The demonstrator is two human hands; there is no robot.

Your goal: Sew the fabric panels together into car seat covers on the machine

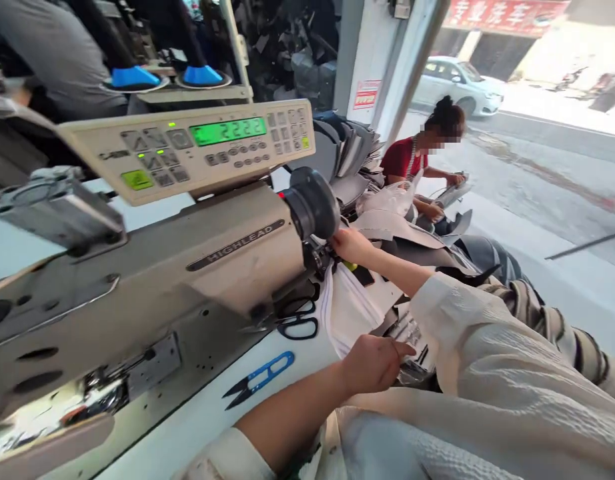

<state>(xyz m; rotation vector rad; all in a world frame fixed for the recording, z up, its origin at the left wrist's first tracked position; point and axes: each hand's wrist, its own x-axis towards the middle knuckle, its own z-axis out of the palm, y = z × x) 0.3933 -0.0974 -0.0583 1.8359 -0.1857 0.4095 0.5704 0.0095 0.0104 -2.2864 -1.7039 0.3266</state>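
Note:
My left hand (375, 363) is closed, with thumb and finger together at a clear plastic packet (411, 333) with dark thin strips in it. My right hand (355, 245) reaches to the end of the sewing machine (237, 247), just below its dark handwheel (320, 203). Its fingers are bent together, and whatever the tips hold is hidden. A white cloth with blue stripes (350, 307) hangs between my hands. Blue thread snips (260, 379) and black-handled scissors (300, 320) lie on the white table, left of my left hand.
A control panel (197, 150) with a green display stands above the machine. Cut grey pieces (345, 150) are stacked behind it. At the right, a person in a red top (400, 160) handles a grey piece. Rolled striped material (552, 320) lies beside my right sleeve.

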